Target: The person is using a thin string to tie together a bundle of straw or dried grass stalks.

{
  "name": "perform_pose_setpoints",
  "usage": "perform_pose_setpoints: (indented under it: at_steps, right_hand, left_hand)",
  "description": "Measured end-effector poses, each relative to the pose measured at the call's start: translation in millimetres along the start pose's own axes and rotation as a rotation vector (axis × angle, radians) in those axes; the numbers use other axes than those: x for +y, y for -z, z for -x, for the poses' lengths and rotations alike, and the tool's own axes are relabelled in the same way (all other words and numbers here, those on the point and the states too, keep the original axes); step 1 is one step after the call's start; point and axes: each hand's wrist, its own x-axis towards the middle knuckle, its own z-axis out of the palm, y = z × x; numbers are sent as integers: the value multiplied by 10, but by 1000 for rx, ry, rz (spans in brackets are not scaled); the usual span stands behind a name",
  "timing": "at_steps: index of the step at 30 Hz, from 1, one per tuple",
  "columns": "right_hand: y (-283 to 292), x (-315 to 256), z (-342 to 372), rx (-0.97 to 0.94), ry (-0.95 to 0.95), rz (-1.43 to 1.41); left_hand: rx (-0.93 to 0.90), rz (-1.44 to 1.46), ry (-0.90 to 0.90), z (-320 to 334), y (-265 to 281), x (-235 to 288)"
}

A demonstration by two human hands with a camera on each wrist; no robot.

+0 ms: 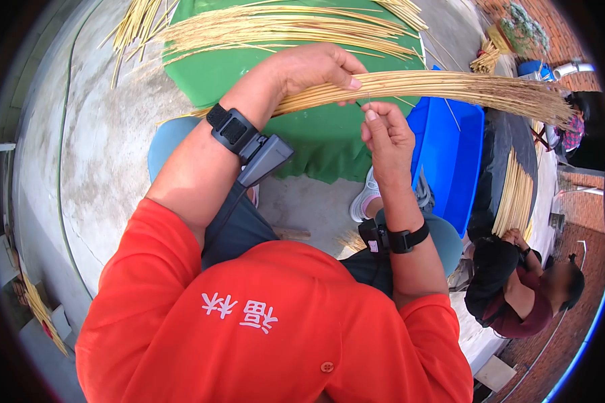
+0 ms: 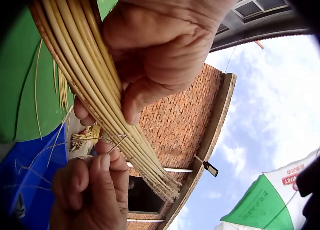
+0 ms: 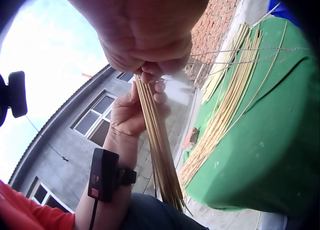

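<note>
A long bundle of straw stalks (image 1: 423,84) runs across in front of the body, its brushy ends out to the right. My left hand (image 1: 316,67) grips it near the middle, thumb on the near side and fingers round the far side. Close beside that thumb, my right hand (image 1: 390,138) pinches a thin wire (image 2: 117,142) between thumb and forefinger. In the left wrist view the wire's bent end lies against the stalks. Its loose, kinked strands (image 3: 250,55) trail away from the right hand in the right wrist view.
More stalks (image 1: 282,30) lie on a green cloth (image 1: 329,151) ahead. A blue tub (image 1: 460,161) stands right of the knees. Further right, another person (image 1: 524,289) sits handling a stalk bundle (image 1: 515,191). Loose stalks (image 1: 138,23) lie at the far left.
</note>
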Motion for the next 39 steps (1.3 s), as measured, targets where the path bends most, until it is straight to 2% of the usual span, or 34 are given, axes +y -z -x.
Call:
perform_pose_setpoints:
  at_steps: [7, 12, 14, 19, 21, 25, 27, 30, 31, 32, 34, 36, 38, 39]
  right_hand:
    - [-11, 12, -16, 32, -39, -51]
    - [-14, 14, -32, 53, -89, -128]
    - [-29, -45, -28, 91, -225, -274]
    - [-1, -29, -73, 155, -332, -433]
    - [0, -44, -98, 174, -358, -455]
    - [8, -67, -108, 142, -300, -428]
    - [120, -118, -172, 109, -283, -448]
    - [353, -198, -167, 66, -54, 775]
    - [382, -300, -131, 101, 236, 1186]
    - [336, -384, -162, 101, 236, 1187]
    - [257, -476, -118, 223, 441, 911]
    - [224, -478, -82, 262, 351, 903]
    - [135, -429, -197, 133, 400, 863]
    - [130, -196, -278, 96, 327, 762]
  left_hand:
    - [17, 27, 13, 17, -63, 39]
    - [94, -56, 19, -18, -93, 28]
    - [120, -150, 22, -14, -163, 60]
    - [142, -320, 22, -15, -211, 47]
    - [153, -388, -49, -31, -230, 11]
    - [185, -350, -66, -2, -282, 22]
    - [223, -405, -175, -53, -231, -37]
    - [305, -567, -138, -26, -117, 22]
    - [302, -564, -140, -14, -98, 39]
    - [331, -648, -117, 0, -67, 68]
    - [333, -714, -90, -19, -140, 14]
    - [286, -827, 0, -50, -180, -9]
    - [286, -862, -16, -60, -207, -26]
    - [276, -896, -29, -67, -231, -35]
